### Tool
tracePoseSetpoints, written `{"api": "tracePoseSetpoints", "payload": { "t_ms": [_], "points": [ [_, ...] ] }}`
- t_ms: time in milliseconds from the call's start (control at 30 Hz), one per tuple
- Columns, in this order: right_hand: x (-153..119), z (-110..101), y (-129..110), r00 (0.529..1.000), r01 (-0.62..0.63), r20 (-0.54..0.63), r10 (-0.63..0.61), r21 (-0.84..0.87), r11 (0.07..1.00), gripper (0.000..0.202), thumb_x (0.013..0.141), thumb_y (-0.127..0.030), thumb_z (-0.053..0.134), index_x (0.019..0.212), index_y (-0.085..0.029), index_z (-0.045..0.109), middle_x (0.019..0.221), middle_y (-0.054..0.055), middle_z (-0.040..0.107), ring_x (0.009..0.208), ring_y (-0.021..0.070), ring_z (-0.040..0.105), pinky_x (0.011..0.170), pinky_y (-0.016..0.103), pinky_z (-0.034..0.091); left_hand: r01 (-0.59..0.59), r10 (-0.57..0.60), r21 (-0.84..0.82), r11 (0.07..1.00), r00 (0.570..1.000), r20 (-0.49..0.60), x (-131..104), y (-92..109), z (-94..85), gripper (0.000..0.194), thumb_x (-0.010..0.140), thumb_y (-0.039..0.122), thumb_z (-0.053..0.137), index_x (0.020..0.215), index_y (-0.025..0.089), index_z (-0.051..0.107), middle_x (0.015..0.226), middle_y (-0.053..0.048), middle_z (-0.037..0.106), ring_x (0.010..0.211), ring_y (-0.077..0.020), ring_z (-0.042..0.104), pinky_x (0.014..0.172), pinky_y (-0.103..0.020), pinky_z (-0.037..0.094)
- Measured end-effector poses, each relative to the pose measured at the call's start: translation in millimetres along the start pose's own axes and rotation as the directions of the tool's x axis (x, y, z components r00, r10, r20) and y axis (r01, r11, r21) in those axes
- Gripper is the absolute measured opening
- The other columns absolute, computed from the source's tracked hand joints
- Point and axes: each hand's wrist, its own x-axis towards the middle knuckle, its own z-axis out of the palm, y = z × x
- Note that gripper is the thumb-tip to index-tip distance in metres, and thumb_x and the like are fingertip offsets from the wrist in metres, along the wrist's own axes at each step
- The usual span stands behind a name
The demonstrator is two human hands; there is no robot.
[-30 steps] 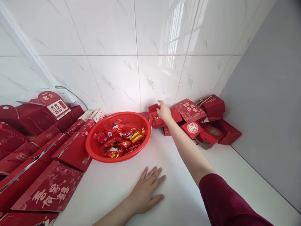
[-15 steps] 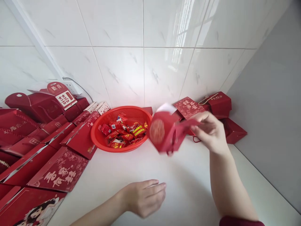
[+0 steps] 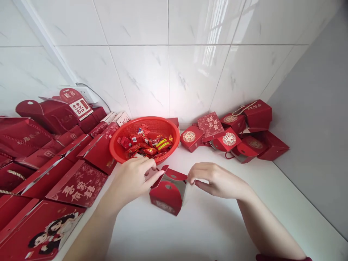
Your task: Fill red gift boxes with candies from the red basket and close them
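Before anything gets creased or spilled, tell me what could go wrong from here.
The small red box could bend or tear: the left hand pinches one side flap while the right hand is at the opposite side.

The left hand overlaps the near rim of the red basket in view; a bump might jostle the wrapped packets.

The heaped boxes lean at odd angles and might slide if knocked.

Basket [image 3: 163, 127], boxes [image 3: 77, 183] on white tabletop [image 3: 152, 232]
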Motion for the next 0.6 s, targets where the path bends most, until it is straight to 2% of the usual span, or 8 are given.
{"api": "tracePoseSetpoints", "payload": {
  "t_ms": [100, 167, 233, 300, 400, 467, 600],
  "points": [
    [0, 8, -2, 0.994, -0.053, 0.083, 0.069, -0.185, 0.981, 0.021, 0.094, -0.007, 0.048, 0.091, -0.022, 0.062, 0.089, 0.004, 0.066, 0.08, 0.0172, 0.059, 0.072, 0.031, 0.045, 0.098, -0.091, -0.124, 0.988, 0.994, 0.06, -6, 1, 5.9, 0.029, 0.094, 0.044, 0.052, 0.081, 0.02, 0.059, 0.076, 0.001, 0.062, 0.071, -0.013, 0.055, 0.065, -0.025, 0.04],
    [0, 9, -5, 0.987, -0.075, 0.118, 0.105, -0.237, 0.969, 0.018, 0.096, -0.013, 0.049, 0.091, -0.021, 0.063, 0.088, 0.004, 0.066, 0.078, 0.0176, 0.059, 0.073, 0.032, 0.045, 0.109, -0.095, -0.188, 0.976, 0.992, 0.079, -7, 3, 8.7, 0.027, 0.096, 0.041, 0.05, 0.084, 0.02, 0.061, 0.08, 0.001, 0.063, 0.074, -0.0126, 0.056, 0.068, -0.024, 0.041],
    [-1, 8, -9, 0.984, -0.079, 0.139, 0.112, -0.225, 0.971, 0.014, 0.098, -0.023, 0.052, 0.093, -0.02, 0.065, 0.088, 0.004, 0.067, 0.079, 0.0179, 0.06, 0.075, 0.032, 0.045, 0.044, -0.019, -0.207, 0.977, 0.993, 0.12, -6, 6, 12.9, 0.025, 0.097, 0.036, 0.05, 0.084, 0.02, 0.065, 0.081, 0.001, 0.063, 0.076, -0.0127, 0.056, 0.07, -0.024, 0.041],
    [-1, 6, -12, 0.986, -0.06, 0.146, 0.085, -0.173, 0.983, 0.019, 0.1, -0.032, 0.051, 0.096, -0.02, 0.066, 0.088, 0.004, 0.067, 0.081, 0.0178, 0.061, 0.077, 0.032, 0.045, -0.057, 0.091, -0.195, 0.979, 0.981, 0.171, -4, 9, 19.0, 0.023, 0.097, 0.03, 0.052, 0.084, 0.021, 0.069, 0.08, 0.0, 0.063, 0.077, -0.0134, 0.056, 0.071, -0.025, 0.04],
    [-2, 6, -16, 0.992, -0.024, 0.124, 0.039, -0.122, 0.992, 0.024, 0.102, -0.032, 0.046, 0.099, -0.02, 0.067, 0.088, 0.005, 0.068, 0.082, 0.0172, 0.061, 0.078, 0.031, 0.045, -0.125, 0.16, -0.173, 0.977, 0.966, 0.205, 0, 9, 28.1, 0.019, 0.095, 0.025, 0.056, 0.087, 0.023, 0.073, 0.083, 0.0, 0.065, 0.081, -0.0146, 0.058, 0.075, -0.026, 0.041],
    [-2, 9, -16, 0.992, -0.027, 0.121, 0.042, -0.122, 0.992, 0.022, 0.102, -0.028, 0.047, 0.1, -0.02, 0.067, 0.087, 0.004, 0.069, 0.079, 0.0169, 0.061, 0.076, 0.031, 0.044, -0.101, 0.135, -0.169, 0.98, 0.97, 0.201, 1, 7, 31.2, 0.016, 0.093, 0.024, 0.057, 0.088, 0.022, 0.072, 0.083, 0.0, 0.065, 0.081, -0.0149, 0.059, 0.075, -0.026, 0.041],
    [-2, 17, -15, 0.98, -0.052, 0.189, 0.07, -0.1, 0.994, 0.016, 0.099, -0.021, 0.05, 0.104, -0.023, 0.066, 0.085, 0.002, 0.07, 0.075, 0.0158, 0.062, 0.071, 0.029, 0.043, 0.022, 0.005, -0.135, 0.991, 0.98, 0.201, 0, 2, 29.5, 0.012, 0.091, 0.023, 0.056, 0.086, 0.021, 0.066, 0.078, 0.001, 0.063, 0.074, -0.0147, 0.058, 0.068, -0.025, 0.039]
  ]
}}
